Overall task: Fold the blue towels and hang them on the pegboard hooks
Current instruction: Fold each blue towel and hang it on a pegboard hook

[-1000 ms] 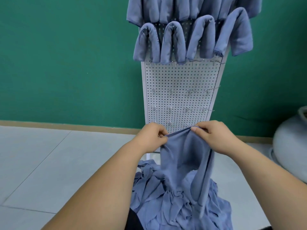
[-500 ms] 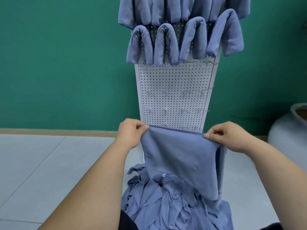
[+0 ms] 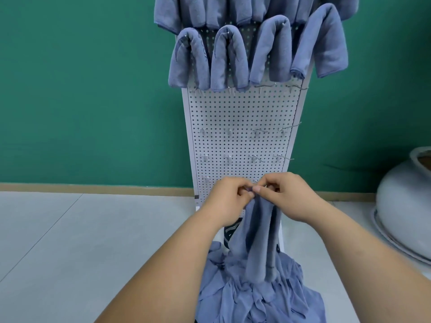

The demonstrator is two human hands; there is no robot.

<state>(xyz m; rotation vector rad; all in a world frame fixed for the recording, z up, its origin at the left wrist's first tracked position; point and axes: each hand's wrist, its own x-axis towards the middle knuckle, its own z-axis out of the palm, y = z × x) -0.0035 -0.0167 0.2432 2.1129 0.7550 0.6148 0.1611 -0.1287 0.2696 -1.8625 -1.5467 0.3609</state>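
Note:
A blue towel [image 3: 258, 243] hangs folded in a narrow strip from my two hands. My left hand [image 3: 229, 201] and my right hand [image 3: 286, 197] meet at its top edge and both pinch it, just in front of the lower part of the white pegboard [image 3: 240, 113]. Several folded blue towels [image 3: 228, 64] hang over hooks in two rows at the top of the board. Bare metal hooks [image 3: 228, 131] stick out in the rows below. A heap of loose blue towels [image 3: 256, 297] lies under my hands.
The pegboard stands on a pale tiled floor [image 3: 70, 241] against a green wall [image 3: 81, 89]. A large grey ceramic pot [image 3: 405, 206] sits on the floor at the right edge.
My hands had stretched the towel wide by its top corners. They have come together, and the towel now hangs doubled in a narrow strip.

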